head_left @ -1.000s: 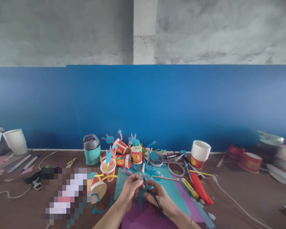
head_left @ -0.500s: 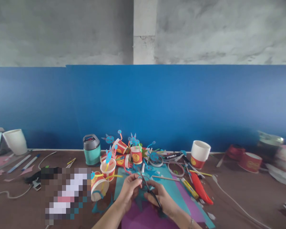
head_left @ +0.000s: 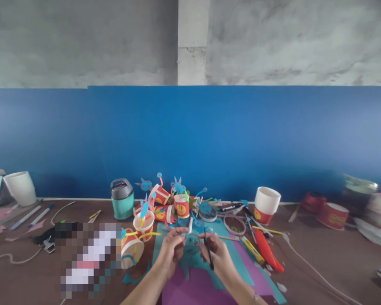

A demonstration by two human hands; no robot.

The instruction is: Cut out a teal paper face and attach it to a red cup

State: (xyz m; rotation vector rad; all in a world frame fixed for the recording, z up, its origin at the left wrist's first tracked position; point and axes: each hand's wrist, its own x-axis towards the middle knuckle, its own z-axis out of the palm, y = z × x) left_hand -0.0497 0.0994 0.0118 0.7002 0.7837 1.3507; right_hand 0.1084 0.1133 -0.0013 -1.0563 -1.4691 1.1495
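Wall: grey up high, with a big blue board under it.
Table: brown and messy, with a purple sheet and a teal sheet under the hands.
What changed: half a second ago the scissors leaned to the left, right over the paper. Now they stand almost straight up, at the paper's right side. More of the round drawing shows now.
Blue paper: up between the two hands, above the sheets, with a face-like round drawing on it.
Left hand: the thumb and fingers pinch the paper's left edge. The pointing finger reaches out toward the right, and the arm comes up from the bottom.
Right hand: curled around the scissors' black handles, with the blades pointing up. Its fingertips are by the paper's right edge, but I can't tell if they pinch it.
Cups: a red cup stands just past the hands, and a tipped cup lies left of the left hand.
Right side: a red pouch lies beside a yellow tube.
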